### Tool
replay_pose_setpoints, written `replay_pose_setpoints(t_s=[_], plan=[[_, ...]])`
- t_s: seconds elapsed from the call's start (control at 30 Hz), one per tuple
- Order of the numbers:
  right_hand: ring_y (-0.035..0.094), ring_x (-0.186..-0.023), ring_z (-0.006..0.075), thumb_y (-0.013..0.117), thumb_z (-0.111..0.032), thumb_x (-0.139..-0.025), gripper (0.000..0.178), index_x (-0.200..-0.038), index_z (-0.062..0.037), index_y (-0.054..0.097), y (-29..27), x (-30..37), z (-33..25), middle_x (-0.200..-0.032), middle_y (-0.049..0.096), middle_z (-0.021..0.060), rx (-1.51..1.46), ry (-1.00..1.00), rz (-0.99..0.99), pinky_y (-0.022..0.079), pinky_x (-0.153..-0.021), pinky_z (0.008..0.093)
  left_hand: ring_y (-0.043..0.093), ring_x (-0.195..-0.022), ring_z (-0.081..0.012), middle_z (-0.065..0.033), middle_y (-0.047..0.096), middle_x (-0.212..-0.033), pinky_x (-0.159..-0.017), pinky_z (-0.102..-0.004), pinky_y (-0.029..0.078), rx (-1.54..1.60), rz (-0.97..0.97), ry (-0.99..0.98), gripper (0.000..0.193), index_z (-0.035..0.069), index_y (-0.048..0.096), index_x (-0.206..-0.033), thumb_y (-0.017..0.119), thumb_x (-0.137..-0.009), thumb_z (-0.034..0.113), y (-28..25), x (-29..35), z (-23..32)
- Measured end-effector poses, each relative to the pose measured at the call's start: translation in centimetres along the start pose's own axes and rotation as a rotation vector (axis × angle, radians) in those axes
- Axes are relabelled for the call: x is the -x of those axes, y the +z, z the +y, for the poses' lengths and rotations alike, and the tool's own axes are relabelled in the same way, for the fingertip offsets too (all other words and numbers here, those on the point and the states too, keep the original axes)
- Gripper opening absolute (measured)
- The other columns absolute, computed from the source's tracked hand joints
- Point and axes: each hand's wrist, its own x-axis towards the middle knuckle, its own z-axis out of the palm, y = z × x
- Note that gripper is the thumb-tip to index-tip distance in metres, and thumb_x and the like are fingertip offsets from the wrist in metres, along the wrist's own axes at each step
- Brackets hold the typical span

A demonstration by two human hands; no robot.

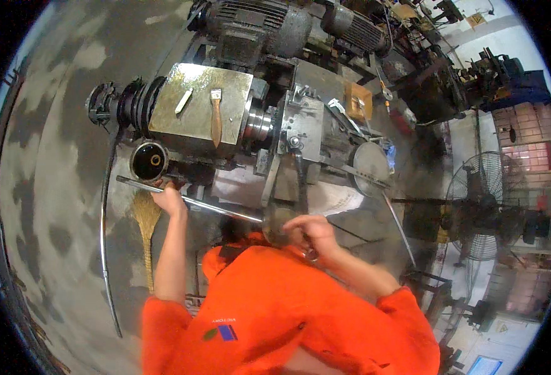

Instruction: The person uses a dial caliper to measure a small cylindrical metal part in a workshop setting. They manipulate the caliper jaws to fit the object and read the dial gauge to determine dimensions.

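Observation:
My left hand (170, 199) is closed around a long shiny metal rod (219, 209), which slants down to the right in front of the lathe. The rod's far right end reaches a round grey disc (278, 225) by my body. My right hand (316, 234) is beside that disc with its fingers curled. A small shiny metal piece shows under it, and what the fingers grip is hidden. Just beyond my left hand, a round container (149, 161) holds dark liquid and a ring. The tool post (302, 128) with its dark lever stands ahead of my right hand.
On the lathe's flat headstock cover (185, 125) lie a paintbrush (216, 115) and a small white stick (183, 101). A caliper (344, 114) and wooden box (358, 101) sit farther right. A straw broom (146, 219) is at left, a large fan (485, 200) at right.

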Motion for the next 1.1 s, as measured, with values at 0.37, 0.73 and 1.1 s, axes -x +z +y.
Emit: replay_pose_setpoints(t_s=[0.37,0.73,1.1], plan=[[0.056,-0.060,0.0170,0.054,-0.009,-0.057,0.035,-0.089,-0.0099,0.068,-8.9,1.9,-2.8,-0.074,0.060,0.0103,0.975,-0.444,0.053,0.043,-0.054,0.0291,0.059,-0.073,-0.0223,-0.0151,0.051,-0.090,-0.057,-0.0316,0.054,-0.083,-0.013,0.032,0.029,-0.002,0.042,-0.094,0.049,-0.067,-0.010,-0.6,-0.4,-0.5],[0.052,-0.047,0.0269,0.060,-0.021,-0.052,0.010,-0.059,-0.0167,0.066,-16.9,-2.7,-8.1,-0.050,0.049,0.0071,1.797,-0.770,0.184,0.039,-0.042,0.0380,0.059,-0.069,-0.0210,-0.0146,0.052,-0.090,-0.056,-0.0308,0.053,-0.083,0.057,0.071,0.025,-0.003,0.044,-0.092,0.050,-0.069,-0.011,-0.9,-1.1,-2.1],[0.054,-0.054,0.0264,0.062,-0.030,-0.051,0.016,-0.054,-0.0147,0.060,-20.0,-8.3,-14.8,-0.057,0.050,0.0070,2.105,-0.757,-0.224,0.042,-0.047,0.0401,0.058,-0.065,-0.0205,-0.0132,0.053,-0.082,-0.054,-0.0301,0.051,-0.124,0.118,0.033,0.026,-0.003,0.043,-0.092,0.051,-0.069,-0.011,-1.0,-1.2,-2.1]])
